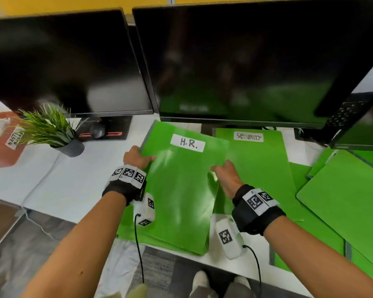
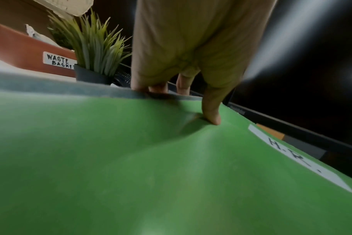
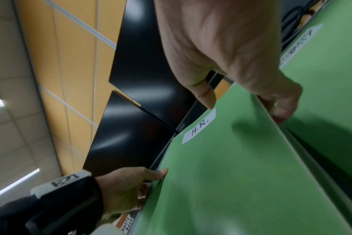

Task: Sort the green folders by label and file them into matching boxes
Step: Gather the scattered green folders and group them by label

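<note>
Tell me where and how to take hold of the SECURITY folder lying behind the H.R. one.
Grip the SECURITY folder by its right long edge, coming from the right, probably with the right hand. It lies flat on the desk; the H.R. folder, held by both hands, overlaps its left side, and the monitor crowds its far end.

The head view is bright and evenly lit from above, and the white desk (image 1: 58, 186) at centre left looks nearly washed out. Pale glare streaks cross the H.R. folder (image 1: 181, 190), and the dark monitors (image 1: 246, 61) in the upper half mirror a soft green glow and blurred shapes. Straight edges bow toward the frame's borders. The left wrist view is dimmer, with its lower half smeared out of focus; the left hand (image 2: 191, 55) casts a small shadow at its thumb. In the right wrist view, ceiling lights glow at the left edge and the right hand (image 3: 221, 47) shades the folder below it.
</note>
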Motion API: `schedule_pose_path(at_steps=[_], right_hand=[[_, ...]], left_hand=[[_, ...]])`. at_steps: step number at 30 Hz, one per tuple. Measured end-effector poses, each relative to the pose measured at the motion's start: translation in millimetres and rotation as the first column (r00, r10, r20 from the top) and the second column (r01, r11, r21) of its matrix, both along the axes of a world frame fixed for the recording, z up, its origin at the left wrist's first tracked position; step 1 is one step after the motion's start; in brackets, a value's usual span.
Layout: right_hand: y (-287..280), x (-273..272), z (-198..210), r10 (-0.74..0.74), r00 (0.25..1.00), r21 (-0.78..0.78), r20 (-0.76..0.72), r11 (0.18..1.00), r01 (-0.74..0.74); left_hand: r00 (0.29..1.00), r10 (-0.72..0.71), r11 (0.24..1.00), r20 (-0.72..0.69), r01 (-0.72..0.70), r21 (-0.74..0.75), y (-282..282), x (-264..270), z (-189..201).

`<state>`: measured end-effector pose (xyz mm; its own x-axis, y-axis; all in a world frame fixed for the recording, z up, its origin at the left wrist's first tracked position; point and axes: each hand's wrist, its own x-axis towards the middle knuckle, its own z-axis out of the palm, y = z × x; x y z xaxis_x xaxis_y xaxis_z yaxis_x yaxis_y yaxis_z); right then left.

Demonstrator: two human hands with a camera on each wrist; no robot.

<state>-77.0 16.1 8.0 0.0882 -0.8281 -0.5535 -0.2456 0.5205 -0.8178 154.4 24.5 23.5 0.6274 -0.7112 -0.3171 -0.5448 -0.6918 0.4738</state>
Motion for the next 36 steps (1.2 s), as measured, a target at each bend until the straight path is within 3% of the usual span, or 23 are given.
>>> schedule_pose_path(at_steps=[3,6,11,15,17,19,22,25,29,36], right_hand=[[6.5,14.0,-9.4,0.079,0.995,0.038,-0.066,0.996,-0.076],[11.5,23.5,-18.2,0.151,0.984,0.071,-0.094,0.987,-0.144],[4.4,19.1,-25.1,0.273,0.948,0.071,-0.166,0.962,-0.264],[-24.7,-19.6,-22.4,0.096,0.968,0.026,-0.233,0.995,-0.093],[-43.1,-53.0,-24.2,-0.026,0.907,-0.007,-0.419,1.000,0.026],[-55.4,-87.9,-28.6,-0.081,0.773,-0.034,-0.629,0.996,0.078],[-59.7,-124.1,-31.3,-0.056,0.647,0.002,-0.761,0.996,0.089],[-64.0,-142.8,-37.9,-0.045,0.696,0.020,-0.717,0.996,0.085],[-67.4,-157.0,-41.6,-0.210,0.813,-0.036,-0.542,0.973,0.227],[-37.6,-145.2,-15.8,-0.375,0.798,-0.292,-0.473,0.921,0.259]], left_hand=[[0.995,0.039,0.987,0.094,-0.053,0.151,8.8,4.4,-14.9],[0.998,0.062,0.990,-0.012,-0.060,0.130,17.8,1.7,-33.3],[0.998,0.018,0.986,0.063,-0.028,0.162,19.4,-10.6,-40.8],[0.963,-0.217,0.956,0.158,0.177,0.234,5.7,-43.0,-34.3],[0.907,-0.396,0.898,0.143,0.351,0.264,-3.0,-67.7,-34.9],[0.819,-0.562,0.804,0.112,0.510,0.307,-8.6,-95.5,-37.8],[0.744,-0.668,0.704,0.024,0.620,0.347,-12.9,-130.7,-44.1],[0.749,-0.662,0.695,0.012,0.608,0.384,-16.2,-146.2,-50.4],[0.755,-0.655,0.702,0.010,0.604,0.378,-13.9,-146.8,-55.7],[0.752,-0.659,0.707,0.014,0.612,0.353,-10.3,-146.4,-58.6]])
